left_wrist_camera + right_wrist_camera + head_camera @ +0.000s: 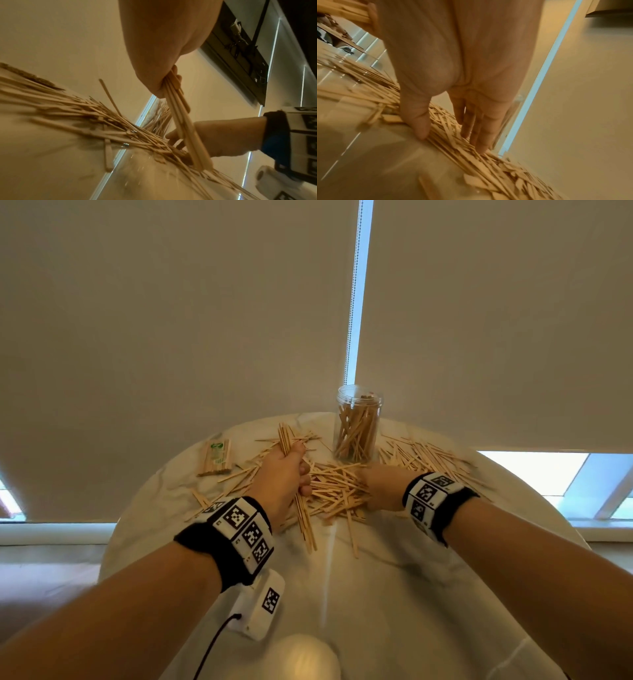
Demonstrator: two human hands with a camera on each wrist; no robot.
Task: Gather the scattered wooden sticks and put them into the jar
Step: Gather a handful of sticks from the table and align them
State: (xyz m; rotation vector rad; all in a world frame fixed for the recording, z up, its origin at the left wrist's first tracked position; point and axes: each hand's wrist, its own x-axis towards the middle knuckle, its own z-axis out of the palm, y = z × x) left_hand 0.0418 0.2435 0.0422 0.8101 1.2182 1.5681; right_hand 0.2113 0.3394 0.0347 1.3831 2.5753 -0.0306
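Note:
Thin wooden sticks [337, 489] lie strewn in a heap across the round pale table [394, 577]. A clear jar [358, 422] stands upright at the table's far side, partly filled with sticks. My left hand [286, 474] grips a bundle of sticks [184, 125] in its fist; the bundle stands nearly upright with its lower ends among the heap. My right hand [380, 486] reaches down onto the heap in front of the jar. Its fingers [481, 129] are straight and spread, with fingertips touching the loose sticks [453, 129].
A packaged bundle of sticks [215, 457] lies at the table's far left. More loose sticks [424, 457] spread to the right of the jar. A white device with a black cable [258, 607] hangs under my left wrist. Blinds cover the window behind.

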